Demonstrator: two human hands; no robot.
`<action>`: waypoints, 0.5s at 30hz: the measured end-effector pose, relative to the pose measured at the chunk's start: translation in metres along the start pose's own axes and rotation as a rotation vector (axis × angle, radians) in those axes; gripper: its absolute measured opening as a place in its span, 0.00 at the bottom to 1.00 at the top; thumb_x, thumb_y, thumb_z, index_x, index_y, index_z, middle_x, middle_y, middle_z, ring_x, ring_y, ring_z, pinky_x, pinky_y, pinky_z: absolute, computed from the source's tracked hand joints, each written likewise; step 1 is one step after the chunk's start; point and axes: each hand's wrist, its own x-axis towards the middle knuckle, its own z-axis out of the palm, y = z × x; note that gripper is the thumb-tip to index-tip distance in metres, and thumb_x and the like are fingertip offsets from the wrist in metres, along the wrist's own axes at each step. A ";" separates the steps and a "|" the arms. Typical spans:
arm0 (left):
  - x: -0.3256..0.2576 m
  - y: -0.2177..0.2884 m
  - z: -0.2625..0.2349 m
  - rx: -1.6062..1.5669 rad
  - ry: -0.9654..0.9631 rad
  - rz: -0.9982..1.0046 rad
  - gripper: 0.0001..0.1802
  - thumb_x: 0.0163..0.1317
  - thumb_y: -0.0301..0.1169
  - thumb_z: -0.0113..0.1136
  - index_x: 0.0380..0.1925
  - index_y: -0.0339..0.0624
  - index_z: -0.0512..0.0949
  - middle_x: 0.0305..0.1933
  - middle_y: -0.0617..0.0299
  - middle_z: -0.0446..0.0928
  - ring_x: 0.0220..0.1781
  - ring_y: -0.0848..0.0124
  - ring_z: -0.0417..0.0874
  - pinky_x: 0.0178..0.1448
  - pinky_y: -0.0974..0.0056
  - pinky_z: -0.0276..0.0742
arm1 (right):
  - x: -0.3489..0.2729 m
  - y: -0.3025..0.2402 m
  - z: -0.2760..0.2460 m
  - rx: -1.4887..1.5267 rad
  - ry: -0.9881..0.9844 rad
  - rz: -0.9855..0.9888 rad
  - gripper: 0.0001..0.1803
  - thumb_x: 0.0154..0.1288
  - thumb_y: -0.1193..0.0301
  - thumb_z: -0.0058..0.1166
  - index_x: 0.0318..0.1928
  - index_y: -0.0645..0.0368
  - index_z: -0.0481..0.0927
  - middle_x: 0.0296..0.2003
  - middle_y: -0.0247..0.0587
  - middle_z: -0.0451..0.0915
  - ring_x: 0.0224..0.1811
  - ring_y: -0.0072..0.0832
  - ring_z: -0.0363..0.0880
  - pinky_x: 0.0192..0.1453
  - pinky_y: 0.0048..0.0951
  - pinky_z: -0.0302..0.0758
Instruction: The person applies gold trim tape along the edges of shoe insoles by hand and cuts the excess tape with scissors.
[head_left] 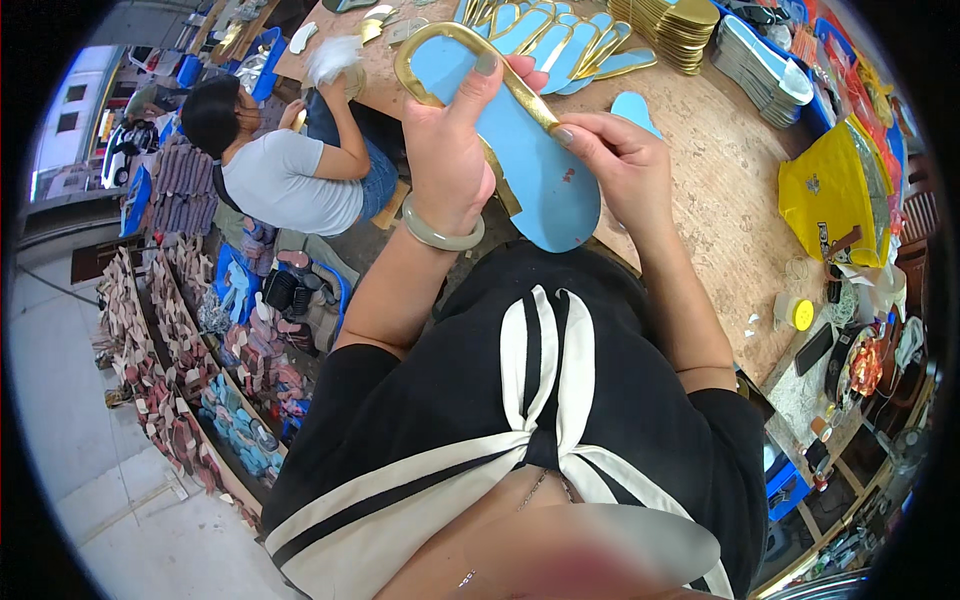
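In front of my chest, a light blue shoe insole (545, 190) is held up over the table's front edge. A shiny gold strip (520, 92) runs around its far end and along its sides; the near end shows bare blue with small red marks. My left hand (448, 160) grips the insole from the left, thumb on its upper face and fingers underneath. My right hand (630, 165) pinches the gold strip at the insole's right edge between thumb and fingers. Just beyond, another blue insole (633, 110) lies on the table.
Gold-edged blue insoles (560, 40) lie fanned at the table's back, beside a gold stack (688, 40) and a grey stack (762, 75). A yellow bag (835, 190), yellow-lidded jar (798, 312) and phone (814, 346) are at right. A co-worker (300, 170) sits at left, near loaded racks (185, 350).
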 end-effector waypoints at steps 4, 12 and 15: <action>-0.004 -0.005 0.005 0.068 -0.050 0.048 0.12 0.61 0.29 0.56 0.42 0.31 0.74 0.38 0.51 0.80 0.41 0.66 0.81 0.46 0.64 0.77 | 0.004 0.003 0.003 -0.086 0.015 0.031 0.07 0.59 0.72 0.58 0.36 0.63 0.83 0.28 0.32 0.79 0.27 0.14 0.73 0.29 0.17 0.71; -0.011 -0.051 -0.020 0.025 0.005 -0.174 0.12 0.60 0.29 0.58 0.42 0.33 0.76 0.41 0.55 0.80 0.44 0.70 0.79 0.51 0.66 0.72 | 0.018 0.015 -0.017 0.098 -0.031 0.166 0.09 0.59 0.73 0.58 0.39 0.63 0.83 0.29 0.31 0.81 0.29 0.14 0.74 0.33 0.16 0.72; -0.003 -0.037 -0.016 -0.131 0.021 -0.271 0.13 0.62 0.30 0.56 0.43 0.32 0.74 0.40 0.52 0.79 0.44 0.66 0.80 0.50 0.62 0.76 | 0.011 0.019 -0.024 0.061 0.030 0.178 0.09 0.59 0.73 0.58 0.39 0.65 0.83 0.32 0.35 0.82 0.34 0.17 0.77 0.40 0.16 0.73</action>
